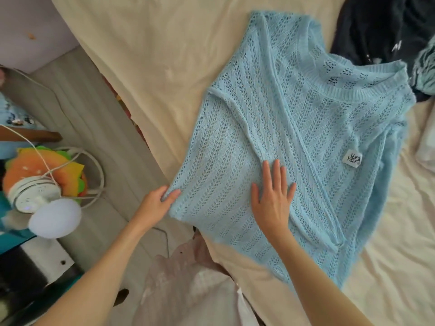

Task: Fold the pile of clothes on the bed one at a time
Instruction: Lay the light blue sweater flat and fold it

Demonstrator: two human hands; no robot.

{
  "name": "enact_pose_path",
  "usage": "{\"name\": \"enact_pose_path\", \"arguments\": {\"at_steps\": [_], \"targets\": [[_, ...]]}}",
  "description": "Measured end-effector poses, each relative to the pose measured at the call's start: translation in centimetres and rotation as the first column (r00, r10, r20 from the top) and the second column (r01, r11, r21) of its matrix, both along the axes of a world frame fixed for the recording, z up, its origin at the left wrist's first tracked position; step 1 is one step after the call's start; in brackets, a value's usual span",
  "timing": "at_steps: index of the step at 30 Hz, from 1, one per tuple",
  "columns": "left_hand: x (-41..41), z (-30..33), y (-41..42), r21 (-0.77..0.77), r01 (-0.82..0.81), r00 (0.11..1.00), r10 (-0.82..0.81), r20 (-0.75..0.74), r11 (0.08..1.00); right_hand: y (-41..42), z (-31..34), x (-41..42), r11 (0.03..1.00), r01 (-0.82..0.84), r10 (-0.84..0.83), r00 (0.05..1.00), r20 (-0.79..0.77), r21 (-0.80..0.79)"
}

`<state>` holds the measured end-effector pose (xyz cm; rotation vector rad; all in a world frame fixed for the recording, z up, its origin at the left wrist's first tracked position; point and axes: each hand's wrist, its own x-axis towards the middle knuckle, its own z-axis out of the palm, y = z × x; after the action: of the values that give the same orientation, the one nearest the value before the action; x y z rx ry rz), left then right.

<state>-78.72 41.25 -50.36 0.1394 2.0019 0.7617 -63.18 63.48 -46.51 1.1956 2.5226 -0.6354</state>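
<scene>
Blue knit sweater (294,142): left hand (157,203) pinches its hem, fingertips hidden; right hand (273,198) spread flat.

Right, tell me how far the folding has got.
Done: no folded stack shows. In hand: the blue knit sweater lies spread on the bed; the left hand pinches its hem corner, the right hand presses it flat. Left: the dark clothes beyond the collar.

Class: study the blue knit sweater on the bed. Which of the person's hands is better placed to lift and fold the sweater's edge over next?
Probably the left hand: it already pinches the blue knit sweater at its corner near the bed's edge. The right hand lies flat on the middle, suited to holding the fabric down.
</scene>
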Motion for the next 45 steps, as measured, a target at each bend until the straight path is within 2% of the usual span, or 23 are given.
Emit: {"name": "enact_pose_path", "arguments": {"at_steps": [5, 9, 12, 15, 18, 20, 22, 24, 25, 27, 29, 30, 31, 33, 36, 38, 39, 42, 45], "targets": [[1.1, 1.6, -2.1, -0.096, 0.032, 0.991, -0.044, -0.125, 0.995, -0.3, 0.9, 4.4, 1.000, -0.015, 0.017, 0.995, 0.099, -0.023], [2.4, 2.6, -3.6, -0.343, 0.070, 0.970, -0.145, -0.196, 0.937, -1.1, 2.1, 8.4, 0.998, 0.015, -0.009, 0.995, 0.100, -0.069], [4.1, 3.1, -2.9, -0.464, 0.016, 0.965, -0.136, -0.225, 0.886, -1.3, 2.9, 11.5, 0.998, -0.005, 0.010, 0.996, 0.086, -0.062], [6.9, 4.2, 0.1, -0.424, 0.030, 0.923, -0.188, -0.336, 0.905, -0.8, 3.9, 14.9, 0.998, 0.063, -0.063, 0.998, 0.015, -0.006], [10.5, 5.0, 4.1, -0.278, 0.194, 0.850, -0.303, -0.430, 0.941, 0.7, 4.6, 18.3, 0.955, 0.286, -0.281, 0.957, -0.070, 0.080], [13.9, 5.7, 7.3, -0.223, 0.357, 0.789, -0.420, -0.449, 0.907, 2.6, 5.0, 21.4, 0.851, 0.520, -0.513, 0.853, -0.096, 0.078], [16.4, 6.1, 9.6, -0.206, 0.516, 0.722, -0.552, -0.419, 0.831, 4.4, 4.6, 23.8, 0.650, 0.760, -0.759, 0.648, -0.056, -0.016], [19.2, 6.3, 11.3, -0.222, 0.675, 0.619, -0.703, -0.350, 0.704, 5.5, 3.8, 26.2, 0.427, 0.881, -0.891, 0.449, 0.072, -0.203], [20.2, 6.3, 11.9, -0.238, 0.730, 0.572, -0.763, -0.301, 0.641, 5.6, 3.4, 27.0, 0.366, 0.878, -0.896, 0.423, 0.138, -0.309], [21.6, 6.6, 12.6, -0.290, 0.780, 0.516, -0.833, -0.202, 0.554, 5.2, 2.7, 27.8, 0.338, 0.840, -0.866, 0.454, 0.210, -0.425], [22.8, 7.1, 13.2, -0.331, 0.763, 0.531, -0.830, -0.170, 0.556, 4.7, 2.4, 28.5, 0.316, 0.824, -0.866, 0.454, 0.212, -0.471], [23.1, 7.3, 13.1, -0.336, 0.731, 0.563, -0.803, -0.197, 0.594, 4.4, 2.4, 28.4, 0.293, 0.814, -0.868, 0.447, 0.218, -0.501], [23.8, 7.6, 13.1, -0.332, 0.700, 0.580, -0.774, -0.254, 0.633, 4.1, 2.5, 28.4, 0.250, 0.802, -0.870, 0.431, 0.237, -0.542], [26.1, 8.1, 13.0, -0.286, 0.699, 0.555, -0.750, -0.360, 0.655, 4.0, 3.0, 29.0, 0.136, 0.767, -0.877, 0.388, 0.285, -0.627], [30.3, 8.8, 12.7, -0.162, 0.781, 0.530, -0.777, -0.340, 0.604, 3.8, 3.9, 29.6, -0.017, 0.678, -0.899, 0.311, 0.308, -0.735], [32.9, 8.7, 12.8, -0.148, 0.819, 0.496, -0.814, -0.301, 0.554, 4.0, 4.3, 30.1, -0.105, 0.594, -0.918, 0.250, 0.307, -0.798], [33.9, 8.6, 12.9, -0.163, 0.820, 0.488, -0.819, -0.302, 0.549, 4.2, 4.5, 30.3, -0.099, 0.574, -0.918, 0.263, 0.297, -0.813], [35.8, 8.4, 14.0, -0.212, 0.783, 0.483, -0.786, -0.385, 0.585, 4.9, 4.9, 30.9, 0.013, 0.585, -0.897, 0.365, 0.249, -0.811], [36.4, 8.1, 15.0, -0.247, 0.813, 0.410, -0.819, -0.401, 0.527, 6.0, 5.2, 31.7, 0.155, 0.609, -0.878, 0.446, 0.174, -0.778]]}}
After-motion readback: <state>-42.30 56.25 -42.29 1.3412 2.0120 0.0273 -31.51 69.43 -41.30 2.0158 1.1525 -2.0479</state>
